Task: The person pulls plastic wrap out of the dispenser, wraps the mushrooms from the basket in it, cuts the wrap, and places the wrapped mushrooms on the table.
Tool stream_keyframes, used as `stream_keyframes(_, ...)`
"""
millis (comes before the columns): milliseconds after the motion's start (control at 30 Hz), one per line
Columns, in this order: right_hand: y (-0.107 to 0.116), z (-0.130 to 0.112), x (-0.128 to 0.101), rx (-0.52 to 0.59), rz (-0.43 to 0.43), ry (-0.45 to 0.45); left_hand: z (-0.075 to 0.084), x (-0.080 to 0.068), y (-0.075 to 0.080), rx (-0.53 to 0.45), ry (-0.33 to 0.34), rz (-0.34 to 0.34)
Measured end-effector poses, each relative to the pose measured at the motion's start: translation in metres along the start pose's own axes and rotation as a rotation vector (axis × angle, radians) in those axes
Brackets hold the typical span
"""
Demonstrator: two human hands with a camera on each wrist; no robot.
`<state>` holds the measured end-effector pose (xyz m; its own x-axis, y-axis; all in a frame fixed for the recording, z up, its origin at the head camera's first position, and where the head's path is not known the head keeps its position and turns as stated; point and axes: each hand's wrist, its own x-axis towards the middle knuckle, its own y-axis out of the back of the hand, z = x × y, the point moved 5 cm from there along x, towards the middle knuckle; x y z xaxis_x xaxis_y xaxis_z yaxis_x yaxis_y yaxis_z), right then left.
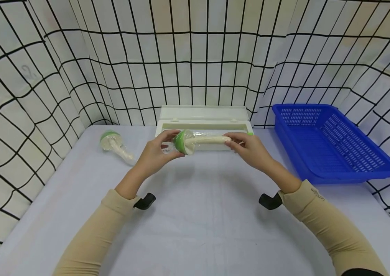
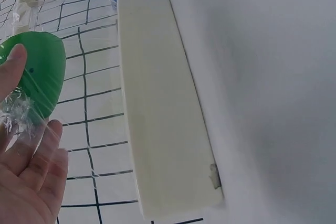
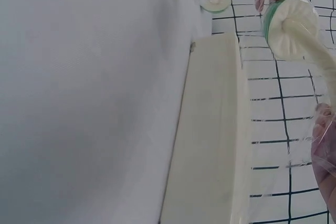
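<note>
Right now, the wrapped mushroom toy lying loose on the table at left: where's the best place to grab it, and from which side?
Probably the stem. The loose wrapped mushroom lies on its side on the table, green cap toward the back wall, pale stem pointing forward and right. The stem is narrow and free on both sides, so a grip from above, across it, should close well. The cap is wide, domed and film-covered, so likely slippery.

L hand [image 1: 154,153] pinching, R hand [image 1: 250,147] gripping
</note>
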<state>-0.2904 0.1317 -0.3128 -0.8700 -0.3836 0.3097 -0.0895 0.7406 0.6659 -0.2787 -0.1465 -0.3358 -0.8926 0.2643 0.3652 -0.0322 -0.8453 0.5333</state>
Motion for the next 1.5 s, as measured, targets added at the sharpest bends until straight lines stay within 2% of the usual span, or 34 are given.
stream_keyframes(333,0.01,-0.003,0.005,0.054,0.046,-0.027,0.01,0.007,0.005,0.0,-0.044,0.029)
stream_keyframes(667,0.018,-0.008,0.009,0.12,0.12,0.011,0.018,0.014,0.008,-0.016,-0.033,0.032)
stream_keyframes(867,0.02,-0.011,0.009,0.153,0.137,0.01,0.021,0.015,0.008,-0.031,-0.025,0.03)
stream_keyframes(1500,0.03,-0.021,0.003,0.163,0.169,0.027,0.034,0.015,0.011,-0.029,-0.081,0.062)
